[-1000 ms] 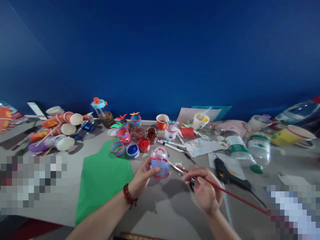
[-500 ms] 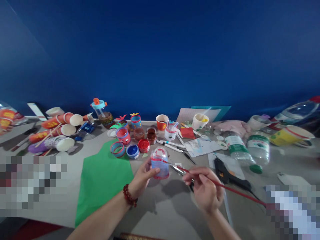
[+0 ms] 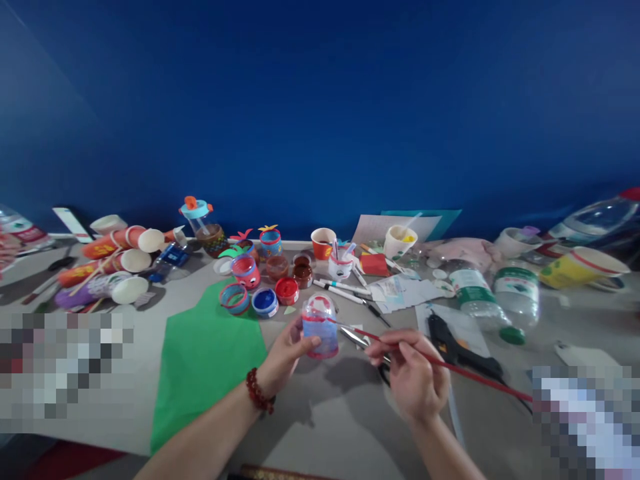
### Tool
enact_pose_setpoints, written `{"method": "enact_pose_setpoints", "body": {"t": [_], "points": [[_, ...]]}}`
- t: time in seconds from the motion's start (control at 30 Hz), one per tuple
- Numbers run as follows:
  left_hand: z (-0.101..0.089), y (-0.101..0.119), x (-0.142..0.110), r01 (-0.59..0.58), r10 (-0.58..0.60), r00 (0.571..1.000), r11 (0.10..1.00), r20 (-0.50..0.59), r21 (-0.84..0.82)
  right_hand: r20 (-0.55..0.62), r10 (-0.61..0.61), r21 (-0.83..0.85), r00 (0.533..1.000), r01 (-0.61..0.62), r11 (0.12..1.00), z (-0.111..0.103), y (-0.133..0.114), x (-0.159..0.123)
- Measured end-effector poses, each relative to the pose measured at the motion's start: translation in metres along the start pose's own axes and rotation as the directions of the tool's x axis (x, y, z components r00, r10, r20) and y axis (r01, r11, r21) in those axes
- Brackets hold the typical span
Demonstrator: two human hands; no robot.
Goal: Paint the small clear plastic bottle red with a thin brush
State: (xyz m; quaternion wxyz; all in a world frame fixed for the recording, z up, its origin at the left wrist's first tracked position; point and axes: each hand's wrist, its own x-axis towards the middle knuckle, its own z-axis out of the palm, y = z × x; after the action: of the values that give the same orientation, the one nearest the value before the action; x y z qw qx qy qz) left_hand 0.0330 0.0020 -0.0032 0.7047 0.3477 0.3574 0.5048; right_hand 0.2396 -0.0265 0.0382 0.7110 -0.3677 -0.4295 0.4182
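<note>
My left hand (image 3: 287,353) is closed around a cut plastic bottle bottom (image 3: 321,337), painted pale blue with red bands and held above the table. Between the fingertips of my right hand (image 3: 413,373) is a long red paintbrush (image 3: 465,375). Its tip meets the upper red band on the bottle piece. Behind them stand an open jar of red paint (image 3: 287,291) and an open jar of blue paint (image 3: 265,302). Scissors (image 3: 355,337) lie just beyond my right hand, partly hidden by it.
Green paper (image 3: 210,360) lies to the left. A black glue gun (image 3: 460,350) and plastic bottles (image 3: 473,287) are on the right. Several painted cups, pens (image 3: 345,291) and paper scraps (image 3: 405,293) line the back. Bundled paper-cup tubes (image 3: 110,257) lie far left.
The brush tip has shifted slightly along the red band. Both hands keep almost the same place. At the far left edge, an orange-red item has gone from view.
</note>
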Motion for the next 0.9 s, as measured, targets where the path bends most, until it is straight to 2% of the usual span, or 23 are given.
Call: {"method": "enact_pose_setpoints", "body": {"t": [0.3, 0.43, 0.63, 0.83, 0.9], "points": [[0.001, -0.001, -0.001, -0.019, 0.020, 1.000, 0.995, -0.010, 0.095, 0.109, 0.022, -0.062, 0.994, -0.015, 0.998, 0.003, 0.006, -0.008], [0.000, -0.002, -0.001, -0.017, 0.021, 0.999, 0.993, -0.038, 0.115, 0.084, 0.023, -0.085, 0.996, -0.015, 0.996, -0.002, 0.006, -0.005], [-0.001, -0.001, 0.000, -0.029, 0.030, 1.000, 0.994, -0.007, 0.106, -0.055, 0.023, -0.035, 0.998, -0.025, 0.999, -0.004, -0.003, 0.001], [0.000, -0.001, -0.001, -0.009, 0.011, 1.000, 0.995, -0.022, 0.104, -0.001, 0.082, -0.075, 0.997, -0.082, 0.994, 0.002, -0.002, -0.002], [0.000, -0.001, -0.001, -0.008, 0.010, 1.000, 0.995, -0.021, 0.101, -0.024, 0.075, -0.075, 0.997, -0.076, 0.994, 0.001, -0.002, 0.000]]}}
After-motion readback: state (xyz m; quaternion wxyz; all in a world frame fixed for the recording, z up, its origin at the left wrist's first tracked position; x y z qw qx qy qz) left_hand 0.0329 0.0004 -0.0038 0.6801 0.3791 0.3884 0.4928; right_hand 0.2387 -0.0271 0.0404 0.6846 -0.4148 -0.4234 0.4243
